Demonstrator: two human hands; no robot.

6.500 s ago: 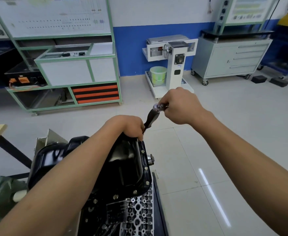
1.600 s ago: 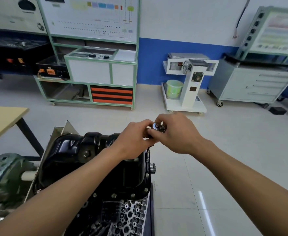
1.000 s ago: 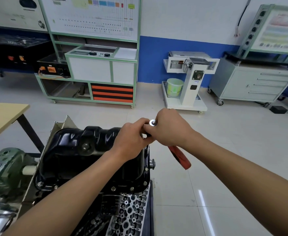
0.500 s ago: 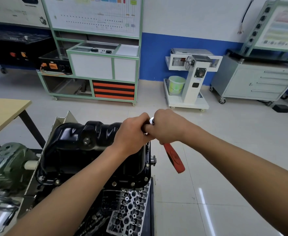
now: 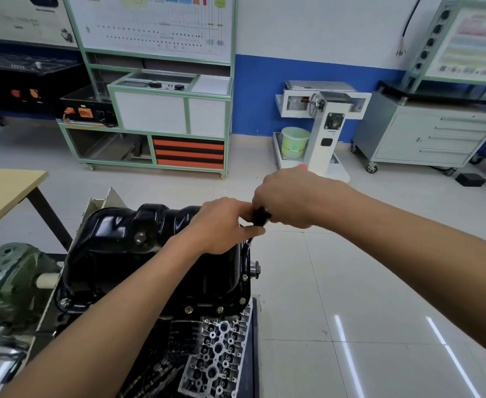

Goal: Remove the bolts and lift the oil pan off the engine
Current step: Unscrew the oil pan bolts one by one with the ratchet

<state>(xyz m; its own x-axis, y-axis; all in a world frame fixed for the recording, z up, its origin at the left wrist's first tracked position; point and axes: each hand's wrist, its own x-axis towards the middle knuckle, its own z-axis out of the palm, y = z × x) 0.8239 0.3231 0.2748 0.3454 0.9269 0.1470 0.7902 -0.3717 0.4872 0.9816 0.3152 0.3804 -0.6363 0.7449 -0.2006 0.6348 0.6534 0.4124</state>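
- The oil pan [image 5: 127, 234] sat on top of the engine [image 5: 216, 349], black and glossy. My left forearm lay across the pan and hid much of its near side.
- My right grip [image 5: 290, 199] was wrapped round the handle of the ratchet [image 5: 260, 216], just past the pan's far right corner. Only a short black stretch of the tool and a red tip above my knuckles showed.
- My left grip [image 5: 221, 225] was curled over that same corner, forefinger and thumb pinching the ratchet's black neck. The ratchet's head was covered.
- A thin extension shaft [image 5: 249, 243] ran down from the ratchet to the pan's right rim. I could not make out its socket or what it sat on in the dark there.
- Bolts [image 5: 220, 310] sat in the pan's near flange, with more up its right edge and one at its near left corner.
- A drain plug [image 5: 140, 237] showed on the pan's left slope.
- Left of the pan, a green gearbox [image 5: 9, 277] was cut off by the frame's edge.
- Beyond the pan to the left stood a wooden bench [image 5: 3, 191], only its corner in view.
- Right of the pan lay a pale tiled floor [image 5: 379, 282] with bright streaks of light on it.
- Far behind the pan stood a green-framed training board [image 5: 155, 81], a white stand [image 5: 322, 124] with a green bucket [image 5: 293, 142], and a grey drawer cabinet [image 5: 425, 136], against a white wall with a blue band.
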